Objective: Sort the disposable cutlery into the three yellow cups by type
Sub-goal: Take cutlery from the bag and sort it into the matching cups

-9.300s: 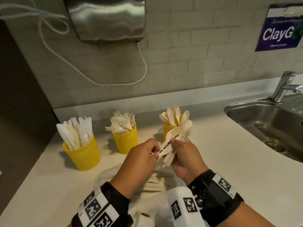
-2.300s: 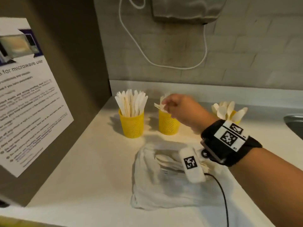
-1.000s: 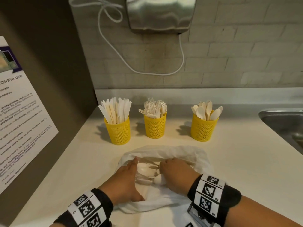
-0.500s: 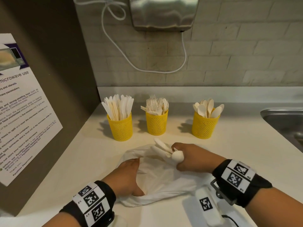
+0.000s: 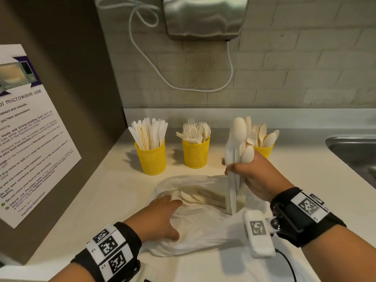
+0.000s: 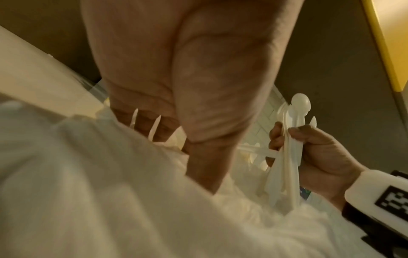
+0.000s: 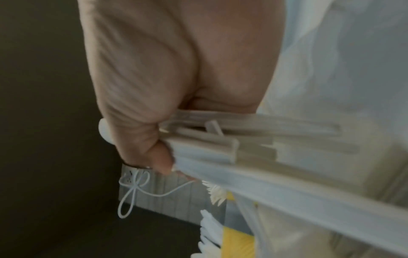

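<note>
Three yellow mesh cups stand in a row at the back: knives (image 5: 151, 157) on the left, forks (image 5: 195, 152) in the middle, spoons (image 5: 264, 152) on the right. My right hand (image 5: 236, 169) grips a bunch of white spoons (image 5: 239, 137) by their handles, bowls up, just in front of the spoon cup. The left wrist view shows the same bunch of spoons (image 6: 293, 139). The right wrist view shows the handles (image 7: 243, 139) under my thumb. My left hand (image 5: 171, 202) rests flat on the white plastic bag (image 5: 203, 231). More cutlery (image 5: 203, 197) lies inside the bag.
A steel sink (image 5: 354, 151) lies at the far right. A hand dryer (image 5: 203, 17) with a looped cable (image 5: 230, 64) hangs on the brick wall. A dark side panel with a microwave notice (image 5: 30, 139) closes off the left.
My right hand has lifted the bunch of spoons out of the bag, up and towards the spoon cup. The left hand has stayed on the bag.
</note>
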Demonstrator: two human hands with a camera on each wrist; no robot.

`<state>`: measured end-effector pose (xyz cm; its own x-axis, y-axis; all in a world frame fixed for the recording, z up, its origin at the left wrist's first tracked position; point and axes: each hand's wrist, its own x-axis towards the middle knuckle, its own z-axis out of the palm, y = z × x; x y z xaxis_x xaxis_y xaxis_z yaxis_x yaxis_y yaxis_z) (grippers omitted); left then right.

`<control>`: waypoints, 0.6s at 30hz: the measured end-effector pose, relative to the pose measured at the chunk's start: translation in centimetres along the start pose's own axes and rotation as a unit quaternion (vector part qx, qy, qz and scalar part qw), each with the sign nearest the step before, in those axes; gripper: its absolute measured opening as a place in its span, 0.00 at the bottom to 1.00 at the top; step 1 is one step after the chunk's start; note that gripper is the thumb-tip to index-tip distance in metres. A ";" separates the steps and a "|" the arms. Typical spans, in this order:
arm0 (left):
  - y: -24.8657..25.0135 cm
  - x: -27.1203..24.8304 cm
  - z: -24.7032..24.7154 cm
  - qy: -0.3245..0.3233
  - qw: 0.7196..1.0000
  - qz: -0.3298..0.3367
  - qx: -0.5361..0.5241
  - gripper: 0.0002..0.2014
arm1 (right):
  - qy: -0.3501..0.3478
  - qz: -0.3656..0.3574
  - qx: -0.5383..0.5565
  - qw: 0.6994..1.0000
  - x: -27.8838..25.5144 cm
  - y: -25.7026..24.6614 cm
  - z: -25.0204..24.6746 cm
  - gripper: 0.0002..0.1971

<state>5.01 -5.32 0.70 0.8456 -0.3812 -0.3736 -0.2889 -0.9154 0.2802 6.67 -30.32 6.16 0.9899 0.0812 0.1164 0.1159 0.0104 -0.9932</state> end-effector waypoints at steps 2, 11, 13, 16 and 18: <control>0.2 -0.1 -0.9 0.062 0.998 0.024 -0.009 0.37 | 0.012 -0.015 0.073 0.997 0.3 -0.3 0.4 0.22; 4.3 1.9 -2.6 0.182 0.978 0.050 -0.091 0.31 | 0.037 0.015 0.173 0.984 0.8 0.4 1.8 0.16; 4.2 2.8 -2.3 0.171 0.984 0.037 -0.031 0.19 | 0.037 0.026 0.178 0.983 0.6 1.0 1.8 0.18; 3.4 3.4 -2.8 0.192 0.981 0.026 -0.030 0.11 | 0.049 0.026 0.193 0.980 0.3 1.5 1.0 0.20; 2.8 3.4 -3.4 0.183 0.981 0.041 -0.055 0.11 | 0.053 0.023 0.190 0.980 0.3 1.6 0.5 0.23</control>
<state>8.60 -8.68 3.26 0.9315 -0.3637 -0.0097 -0.3300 -0.8559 0.3982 7.10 -29.82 4.61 0.9987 -0.0130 0.0498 0.0510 0.3815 -0.9230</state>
